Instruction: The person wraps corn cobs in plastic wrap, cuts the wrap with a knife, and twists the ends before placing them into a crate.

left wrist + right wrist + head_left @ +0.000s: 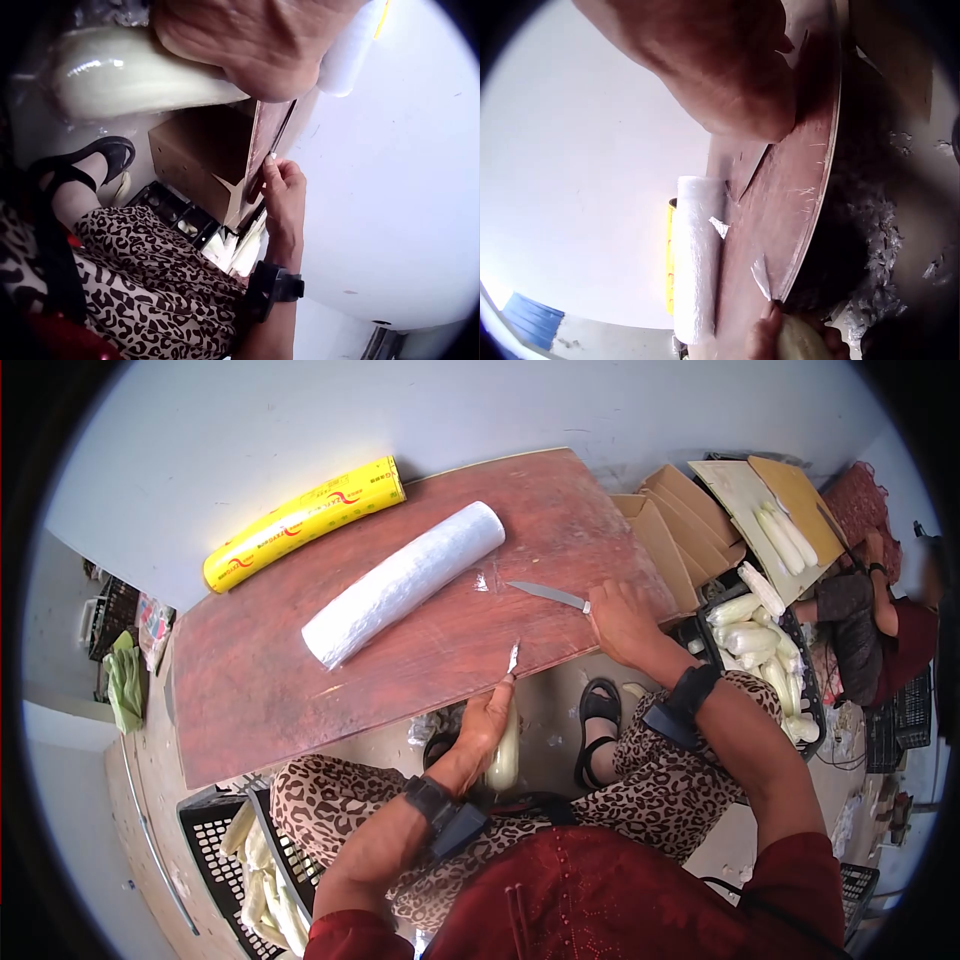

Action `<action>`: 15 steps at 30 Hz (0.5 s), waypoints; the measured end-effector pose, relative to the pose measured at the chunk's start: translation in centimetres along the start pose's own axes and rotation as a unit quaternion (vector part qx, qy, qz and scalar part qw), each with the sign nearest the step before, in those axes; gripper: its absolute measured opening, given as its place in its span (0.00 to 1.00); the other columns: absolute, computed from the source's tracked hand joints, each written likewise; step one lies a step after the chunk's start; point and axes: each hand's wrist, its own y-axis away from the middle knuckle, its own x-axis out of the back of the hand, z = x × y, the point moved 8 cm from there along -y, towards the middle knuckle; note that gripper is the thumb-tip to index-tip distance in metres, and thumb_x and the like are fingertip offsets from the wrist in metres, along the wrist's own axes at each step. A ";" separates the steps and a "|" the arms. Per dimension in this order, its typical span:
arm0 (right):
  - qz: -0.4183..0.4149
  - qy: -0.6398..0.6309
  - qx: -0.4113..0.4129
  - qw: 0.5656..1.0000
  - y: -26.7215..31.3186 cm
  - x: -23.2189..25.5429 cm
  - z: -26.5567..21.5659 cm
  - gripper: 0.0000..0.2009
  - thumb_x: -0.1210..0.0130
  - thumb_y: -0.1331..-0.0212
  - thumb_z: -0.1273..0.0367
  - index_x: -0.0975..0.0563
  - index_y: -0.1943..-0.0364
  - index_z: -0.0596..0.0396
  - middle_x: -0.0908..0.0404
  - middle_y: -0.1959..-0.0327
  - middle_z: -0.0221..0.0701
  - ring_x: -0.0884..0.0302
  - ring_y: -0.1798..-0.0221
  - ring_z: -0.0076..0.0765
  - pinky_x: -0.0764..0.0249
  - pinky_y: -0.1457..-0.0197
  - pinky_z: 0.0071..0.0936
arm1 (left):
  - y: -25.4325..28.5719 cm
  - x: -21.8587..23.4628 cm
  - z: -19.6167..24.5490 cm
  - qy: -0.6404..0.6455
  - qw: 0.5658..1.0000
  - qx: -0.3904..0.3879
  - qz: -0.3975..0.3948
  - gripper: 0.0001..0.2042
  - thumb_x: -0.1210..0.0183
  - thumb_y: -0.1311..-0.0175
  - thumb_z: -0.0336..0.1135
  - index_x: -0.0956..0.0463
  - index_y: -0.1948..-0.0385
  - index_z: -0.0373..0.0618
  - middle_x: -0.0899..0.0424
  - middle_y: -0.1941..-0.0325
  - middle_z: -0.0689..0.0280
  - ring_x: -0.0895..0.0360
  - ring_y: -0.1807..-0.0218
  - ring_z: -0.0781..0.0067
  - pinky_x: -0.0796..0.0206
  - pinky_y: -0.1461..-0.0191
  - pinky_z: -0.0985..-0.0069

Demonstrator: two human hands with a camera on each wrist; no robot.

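My left hand (487, 717) is at the table's front edge, gripping a long pale-green vegetable (507, 755) that hangs below the tabletop. In the left wrist view, the vegetable (142, 75) shows a glossy clear film around it. A whitish scrap (514, 656) sticks up past the left thumb, over the table edge. At the right of the table, my right hand (625, 622) holds a knife (547, 595) by its handle, mostly hidden under the fingers. The blade points left, low along the tabletop. A roll of clear film (405, 585) lies left of the blade.
A yellow printed roll (305, 523) lies along the back of the red table (260, 690). Crates of pale vegetables stand right (822, 735) and lower left (200, 825). Cardboard boxes (655, 540) adjoin the table's right side. Another person (905, 650) sits at far right.
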 end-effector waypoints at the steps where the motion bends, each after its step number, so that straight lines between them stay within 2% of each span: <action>1: 0.011 0.020 0.011 1.000 0.3 0.1 -0.3 0.12 0.47 0.39 0.65 0.26 0.57 0.58 0.24 0.57 0.43 0.26 0.50 0.54 0.31 0.49 0.50 | 0.0 0.0 0.1 -0.002 1.000 -0.007 -0.001 0.26 0.50 0.32 0.57 0.23 0.67 0.36 0.22 0.75 0.62 0.26 0.76 0.72 0.32 0.73 0.73; 4: 0.002 -0.080 -0.020 0.997 1.3 0.6 -0.3 0.10 0.50 0.36 0.66 0.29 0.58 0.59 0.24 0.59 0.48 0.25 0.53 0.57 0.31 0.52 0.53 | -0.1 -0.1 0.1 0.004 1.000 -0.012 -0.004 0.26 0.50 0.32 0.58 0.24 0.66 0.36 0.22 0.75 0.61 0.26 0.76 0.71 0.32 0.73 0.72; 7: 0.015 -0.294 -0.043 0.955 2.7 1.4 -2.1 0.09 0.53 0.34 0.68 0.34 0.59 0.60 0.23 0.65 0.54 0.24 0.60 0.64 0.30 0.57 0.54 | 0.4 -0.5 0.5 0.024 1.000 0.013 -0.016 0.27 0.50 0.32 0.58 0.24 0.66 0.36 0.22 0.75 0.61 0.25 0.76 0.71 0.32 0.72 0.72; 10: 0.002 -0.372 0.010 0.928 4.1 2.4 -6.1 0.09 0.54 0.33 0.69 0.37 0.60 0.61 0.23 0.70 0.54 0.25 0.65 0.67 0.29 0.62 0.54 | 1.2 -0.9 1.1 0.036 0.998 0.053 -0.024 0.27 0.50 0.32 0.59 0.24 0.65 0.36 0.22 0.75 0.61 0.25 0.76 0.71 0.32 0.73 0.71; 13: -0.039 -0.390 0.036 0.919 4.7 1.7 -8.2 0.08 0.51 0.34 0.71 0.37 0.59 0.58 0.23 0.70 0.52 0.24 0.63 0.65 0.30 0.64 0.50 | 0.4 -0.8 1.2 0.041 0.999 -0.025 -0.023 0.27 0.51 0.32 0.58 0.24 0.65 0.36 0.22 0.75 0.61 0.25 0.76 0.70 0.32 0.73 0.71; 15: -0.038 -0.372 0.046 0.926 5.0 1.2 -8.7 0.09 0.50 0.34 0.71 0.37 0.59 0.58 0.23 0.70 0.51 0.24 0.64 0.65 0.30 0.64 0.50 | 0.0 -0.7 0.9 0.036 0.998 -0.038 -0.026 0.26 0.51 0.32 0.58 0.24 0.65 0.37 0.22 0.75 0.62 0.25 0.76 0.71 0.32 0.73 0.72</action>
